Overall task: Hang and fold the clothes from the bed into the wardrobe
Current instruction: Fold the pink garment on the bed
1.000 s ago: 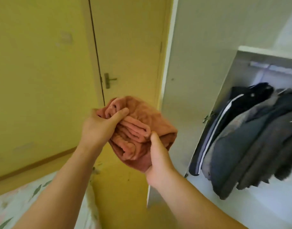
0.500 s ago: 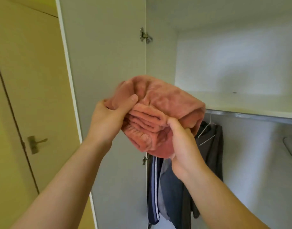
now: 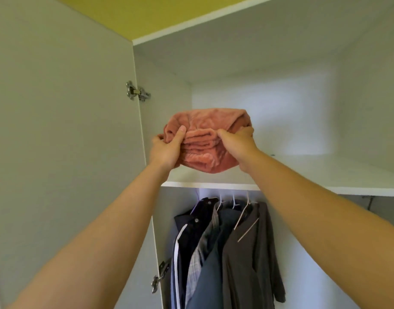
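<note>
While both bare arms stretch upward, the white wardrobe [image 3: 280, 121] fills most of the view, its open door [image 3: 57, 152] standing wide on the left. Across the wardrobe runs the upper shelf [image 3: 325, 175], a white board with a tall compartment above it. Below the board hang dark clothes [image 3: 225, 253]: a navy jacket with a white stripe, a checked shirt, a blue-grey piece and a brown-grey coat, all on thin pale hangers [image 3: 245, 210].

Held at the left front of the shelf compartment is the folded terracotta garment [image 3: 205, 128], a plush bundle with its stacked folds facing the camera. Whether its underside already rests on the board cannot be told. The left hand [image 3: 166, 150] grasps its left end, thumb pressed on top and fingers curled beneath. The right hand [image 3: 238, 144] grips the right end, fingers wrapped into the cloth.

Two metal hinges join door and wardrobe, an upper hinge [image 3: 137, 93] and a lower hinge [image 3: 159, 275].
</note>
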Tool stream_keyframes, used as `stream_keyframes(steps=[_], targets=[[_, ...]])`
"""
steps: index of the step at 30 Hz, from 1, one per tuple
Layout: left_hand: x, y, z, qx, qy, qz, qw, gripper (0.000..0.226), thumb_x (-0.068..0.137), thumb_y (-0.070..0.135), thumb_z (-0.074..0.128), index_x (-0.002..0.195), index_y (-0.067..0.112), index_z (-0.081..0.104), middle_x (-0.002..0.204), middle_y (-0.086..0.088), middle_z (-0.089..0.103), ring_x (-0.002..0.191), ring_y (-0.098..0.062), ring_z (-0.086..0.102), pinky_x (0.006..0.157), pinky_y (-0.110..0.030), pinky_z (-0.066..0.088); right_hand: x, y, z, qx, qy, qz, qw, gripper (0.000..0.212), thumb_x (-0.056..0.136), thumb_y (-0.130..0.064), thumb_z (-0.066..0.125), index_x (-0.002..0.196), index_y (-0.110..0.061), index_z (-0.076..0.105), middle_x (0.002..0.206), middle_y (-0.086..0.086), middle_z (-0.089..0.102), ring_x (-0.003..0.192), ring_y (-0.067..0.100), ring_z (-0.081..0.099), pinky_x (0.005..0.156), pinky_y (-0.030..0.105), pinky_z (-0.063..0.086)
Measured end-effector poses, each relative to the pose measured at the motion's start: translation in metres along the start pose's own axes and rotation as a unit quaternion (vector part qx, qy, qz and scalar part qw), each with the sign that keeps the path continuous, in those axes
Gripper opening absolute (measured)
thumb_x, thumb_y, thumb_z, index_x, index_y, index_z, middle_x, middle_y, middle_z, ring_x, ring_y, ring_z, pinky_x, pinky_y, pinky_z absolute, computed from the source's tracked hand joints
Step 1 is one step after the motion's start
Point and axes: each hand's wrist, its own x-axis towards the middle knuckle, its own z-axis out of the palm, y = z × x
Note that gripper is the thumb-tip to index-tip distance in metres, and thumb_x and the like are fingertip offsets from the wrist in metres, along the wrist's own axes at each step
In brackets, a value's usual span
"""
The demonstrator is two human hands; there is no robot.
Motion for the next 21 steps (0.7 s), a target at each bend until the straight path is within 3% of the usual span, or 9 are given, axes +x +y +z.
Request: stream_keyframes(steps=[2,4,6,8,11,13,16,19,21], targets=[[0.028,-0.017,0.015,0.224,-0.002,0.003,0.975,0.09,0.085,0.06,0.068,0.153,0.015,0.029,0.149,-0.015,0.045,0.13,-0.035,0.052,0.106,-0.042,0.047,0.031,0.016,-0.002,-0.152,-0.016,-0.016,0.988,0.111,0.076,-0.054,0.076,0.156,-0.024,0.005,0.159,0.018,0.013,0.133,0.042,0.044,0.106,0.049,0.046],[0.048,-0.033,0.026,0.42,-0.068,0.084,0.901,0.087,0.087,0.048,0.06,0.159,0.021,0.02,0.163,-0.015,0.024,0.146,-0.037,0.032,0.119,-0.04,0.029,0.05,0.031,-0.007,-0.319,-0.099,-0.102,0.937,0.102,0.082,-0.041,0.076,0.158,-0.038,0.009,0.165,0.012,0.001,0.139,0.041,0.04,0.11,0.043,0.043],[0.064,-0.043,0.037,0.506,-0.193,0.17,0.824,0.079,0.081,0.036,0.06,0.155,0.026,0.034,0.161,-0.008,0.032,0.145,-0.032,0.032,0.118,-0.03,0.024,0.061,0.043,-0.007,-0.433,-0.237,-0.163,0.854,0.08,0.087,-0.021,0.07,0.155,-0.036,0.031,0.155,0.01,0.038,0.125,0.032,0.056,0.099,0.037,0.052],[0.075,-0.048,0.043,0.535,-0.28,0.181,0.776,0.074,0.066,0.043,0.062,0.138,0.03,0.052,0.136,-0.001,0.058,0.121,-0.024,0.054,0.101,-0.023,0.041,0.071,0.052,-0.006,-0.483,-0.318,-0.136,0.805,0.082,0.084,-0.016,0.07,0.155,-0.033,0.033,0.125,0.004,0.06,0.096,0.025,0.066,0.08,0.042,0.062],[0.098,-0.055,0.044,0.543,-0.321,0.195,0.752,0.068,0.05,0.049,0.062,0.116,0.032,0.057,0.104,0.01,0.065,0.093,-0.018,0.064,0.081,-0.031,0.055,0.092,0.059,0.001,-0.509,-0.303,-0.17,0.787,0.078,0.077,-0.026,0.079,0.144,-0.027,0.04,0.11,0.003,0.059,0.094,0.025,0.062,0.083,0.042,0.057],[0.116,-0.067,0.046,0.549,-0.313,0.22,0.743,0.06,0.056,0.046,0.069,0.112,0.031,0.058,0.102,0.009,0.065,0.089,-0.018,0.063,0.079,-0.034,0.055,0.111,0.07,0.013,-0.514,-0.283,-0.19,0.787,0.07,0.082,-0.027,0.075,0.141,-0.022,0.04,0.112,0.005,0.054,0.097,0.025,0.059,0.083,0.036,0.052],[0.146,-0.094,0.059,0.578,-0.287,0.252,0.721,0.065,0.075,0.042,0.076,0.135,0.027,0.055,0.127,0.0,0.062,0.112,-0.024,0.058,0.096,-0.035,0.049,0.146,0.087,0.036,-0.522,-0.264,-0.199,0.786,0.075,0.092,-0.021,0.064,0.155,-0.02,0.025,0.113,0.007,0.054,0.091,0.023,0.054,0.075,0.033,0.044],[0.186,-0.121,0.081,0.632,-0.24,0.233,0.699,0.074,0.089,0.042,0.067,0.155,0.031,0.035,0.157,0.001,0.041,0.14,-0.026,0.043,0.109,-0.037,0.043,0.182,0.099,0.065,-0.537,-0.262,-0.163,0.785,0.068,0.098,-0.019,0.057,0.157,-0.015,0.023,0.134,0.012,0.054,0.093,0.02,0.057,0.075,0.022,0.043],[0.215,-0.138,0.095,0.665,-0.221,0.21,0.682,0.069,0.096,0.041,0.057,0.158,0.034,0.027,0.163,0.001,0.032,0.143,-0.026,0.04,0.109,-0.04,0.044,0.207,0.108,0.086,-0.568,-0.23,-0.176,0.771,0.064,0.098,-0.023,0.058,0.155,-0.017,0.03,0.145,0.009,0.049,0.114,0.021,0.056,0.092,0.026,0.047]])
